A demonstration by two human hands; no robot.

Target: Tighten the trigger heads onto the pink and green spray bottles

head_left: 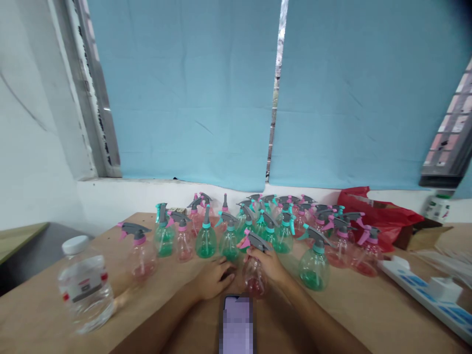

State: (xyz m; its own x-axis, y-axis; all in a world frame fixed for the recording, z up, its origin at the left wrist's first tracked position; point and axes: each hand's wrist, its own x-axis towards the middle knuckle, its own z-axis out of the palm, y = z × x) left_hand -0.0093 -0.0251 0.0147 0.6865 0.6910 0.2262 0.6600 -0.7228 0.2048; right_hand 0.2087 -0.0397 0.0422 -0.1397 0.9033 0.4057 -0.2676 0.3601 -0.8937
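My right hand is wrapped round the neck of a clear pink spray bottle, which has a grey head and a pink trigger. The bottle stands nearly upright, with a little reddish tint low inside it. Just left of it, my left hand rests palm down on the table, fingers loosely apart and holding nothing. A green spray bottle stands just beyond my left hand. Another green one is to the right of my right forearm. Between my forearms lies a phone with its screen lit.
Several more pink and green spray bottles crowd the back of the table. A water bottle stands at the left. On the right are a white power strip, a red plastic bag and an open cardboard box.
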